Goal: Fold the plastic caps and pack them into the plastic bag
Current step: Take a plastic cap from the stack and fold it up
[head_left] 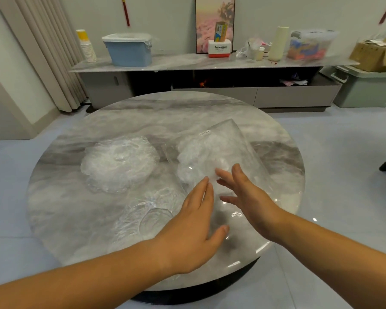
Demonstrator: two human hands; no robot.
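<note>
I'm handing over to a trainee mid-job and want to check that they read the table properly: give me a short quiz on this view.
1. True or false: the left hand grips a cap.
2. The loose pile of caps lies on the table: A. on the person's left; B. on the person's right; C. at the near edge.
3. Fill in: the white bundle of caps lies inside the ____.
Key: 1. False, its fingers are straight and hold nothing. 2. A. 3. plastic bag.
</note>
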